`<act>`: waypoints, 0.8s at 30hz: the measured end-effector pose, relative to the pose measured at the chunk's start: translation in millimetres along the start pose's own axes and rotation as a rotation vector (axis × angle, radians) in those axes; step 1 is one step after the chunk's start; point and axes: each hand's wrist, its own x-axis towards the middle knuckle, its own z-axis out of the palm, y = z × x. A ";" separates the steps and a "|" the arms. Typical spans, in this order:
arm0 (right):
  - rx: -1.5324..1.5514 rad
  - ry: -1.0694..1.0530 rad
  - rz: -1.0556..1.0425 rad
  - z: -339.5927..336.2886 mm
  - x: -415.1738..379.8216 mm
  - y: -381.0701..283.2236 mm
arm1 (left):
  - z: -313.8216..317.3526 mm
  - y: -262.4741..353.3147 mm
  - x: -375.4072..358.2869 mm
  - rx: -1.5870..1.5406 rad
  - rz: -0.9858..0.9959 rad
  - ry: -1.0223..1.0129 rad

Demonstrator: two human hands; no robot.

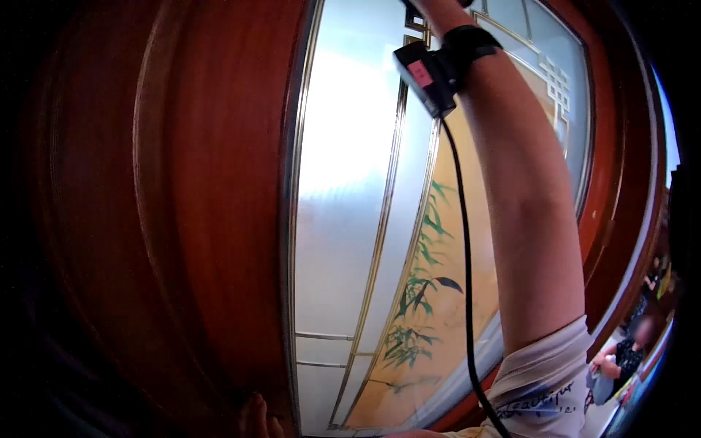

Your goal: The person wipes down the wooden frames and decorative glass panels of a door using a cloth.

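Note:
My right arm reaches up in front of a framed glass door panel (343, 146). Only the base of my right hand (440, 13) shows at the top edge; its fingers are out of frame, so what they touch or hold is hidden. A black strap with a small black box (429, 79) sits on that wrist, and a cable (467, 292) hangs from it. Low down, the fingertips of my left hand (261, 419) point upward, apart, against or close to the reddish-brown wooden frame (226, 219). The rest of that hand is cut off below.
Brass-coloured strips and a green bamboo picture (420, 292) decorate the glass. More dark wood (95, 182) stands at the left. Beyond the right edge of the frame, a person in dark patterned clothing (626, 358) sits in the background.

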 end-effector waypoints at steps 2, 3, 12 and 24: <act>0.026 0.045 -0.123 -0.7 -16.5 -23.2 | 2.1 -1.2 -3.2 -0.014 -0.028 -0.043; 0.009 0.009 -0.178 -6.8 -28.3 -34.9 | 7.4 -3.8 -3.0 -0.046 0.002 -0.055; 0.347 -0.269 -0.495 -118.4 -215.6 -79.9 | 33.8 4.9 6.8 -0.206 0.242 -0.197; 1.089 -0.810 -0.775 -219.4 -469.9 34.2 | 64.5 65.6 -9.4 -0.215 0.289 -0.237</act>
